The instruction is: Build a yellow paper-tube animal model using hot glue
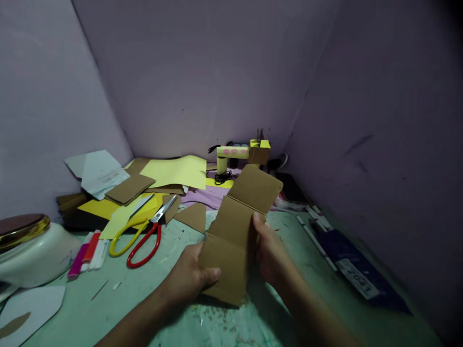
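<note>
A long piece of brown cardboard (235, 221), creased across into several panels, is tilted up above the green table. My left hand (193, 272) grips its lower left edge, thumb flat on the front face and fingers hidden behind. Higher up on the right edge, my right hand (269, 248) holds the same cardboard, with its thumb near the upper crease. The other fingers of that hand are mostly out of sight behind the sheet. Left of the cardboard, scissors (154, 226) with one red and one yellow handle lie on paper scraps, blades a little apart.
Yellow paper (177, 171) and cardboard pieces (130, 189) are piled at the back left. Markers (87, 253) lie beside a white rounded object (39, 255). A yellow paper-covered model (235, 153) stands near the wall. On the right are pens (316, 243) and a dark blue packet (361, 270).
</note>
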### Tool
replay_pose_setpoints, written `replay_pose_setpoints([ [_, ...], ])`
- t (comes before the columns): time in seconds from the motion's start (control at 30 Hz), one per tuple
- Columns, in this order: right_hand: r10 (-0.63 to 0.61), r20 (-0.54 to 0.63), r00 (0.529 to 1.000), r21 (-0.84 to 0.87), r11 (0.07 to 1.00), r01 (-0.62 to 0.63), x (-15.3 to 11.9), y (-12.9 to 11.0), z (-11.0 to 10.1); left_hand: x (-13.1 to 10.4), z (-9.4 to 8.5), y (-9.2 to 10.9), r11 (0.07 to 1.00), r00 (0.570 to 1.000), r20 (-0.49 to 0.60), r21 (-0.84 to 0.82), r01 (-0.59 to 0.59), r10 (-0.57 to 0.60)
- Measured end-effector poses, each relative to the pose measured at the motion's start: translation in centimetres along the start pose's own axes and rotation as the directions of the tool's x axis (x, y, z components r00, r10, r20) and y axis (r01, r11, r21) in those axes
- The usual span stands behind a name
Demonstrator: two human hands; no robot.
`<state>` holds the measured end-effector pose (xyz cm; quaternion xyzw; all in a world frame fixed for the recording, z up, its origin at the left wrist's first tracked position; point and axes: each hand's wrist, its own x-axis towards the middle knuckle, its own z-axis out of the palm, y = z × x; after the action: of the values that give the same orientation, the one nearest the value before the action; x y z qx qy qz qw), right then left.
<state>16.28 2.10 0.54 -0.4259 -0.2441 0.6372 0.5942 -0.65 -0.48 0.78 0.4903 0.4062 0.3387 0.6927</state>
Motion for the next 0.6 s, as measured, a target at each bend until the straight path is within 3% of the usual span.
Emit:
replay_pose_setpoints([
  [0.13,0.151,-0.008,0.989,0.066,0.986,-0.150,-0.8,0.6,0.2,-0.2,0.6,0.0,1.000,0.997,0.071,0.006,0.001,-0.001],
  [0.23,0.041,-0.076,0.996,0.035,0.999,-0.038,-0.7,0.5,0.1,-0.3,0.6,0.7,0.987,0.987,0.147,0.139,-0.081,0.060],
  [0.3,-0.046,-0.136,0.990,-0.010,0.999,0.045,-0.4,0.2,-0.4,-0.4,-0.7,1.6,0.916,0.988,0.077,0.371,-0.154,0.135],
  [0.37,-0.139,-0.229,0.963,-0.062,0.990,0.129,0.1,-0.2,-0.9,-0.7,-3.2,2.5,0.739,0.954,-0.173,0.670,-0.067,0.244],
  [0.43,-0.215,-0.303,0.929,-0.076,0.977,0.201,0.6,-0.7,-1.4,-1.0,-6.3,2.9,0.466,0.817,-0.430,0.854,0.230,0.384],
  [0.47,-0.236,-0.320,0.917,-0.063,0.972,0.228,0.8,-0.9,-1.6,-1.2,-7.9,2.8,0.328,0.778,-0.490,0.866,0.379,0.394],
  [0.5,-0.244,-0.324,0.914,-0.042,0.969,0.243,1.0,-1.1,-1.8,-1.3,-9.2,2.6,0.234,0.785,-0.509,0.860,0.453,0.353],
  [0.6,-0.244,-0.334,0.911,0.001,0.966,0.259,1.5,-1.1,-2.0,-1.5,-11.3,1.6,0.043,0.839,-0.464,0.881,0.472,0.283],
])
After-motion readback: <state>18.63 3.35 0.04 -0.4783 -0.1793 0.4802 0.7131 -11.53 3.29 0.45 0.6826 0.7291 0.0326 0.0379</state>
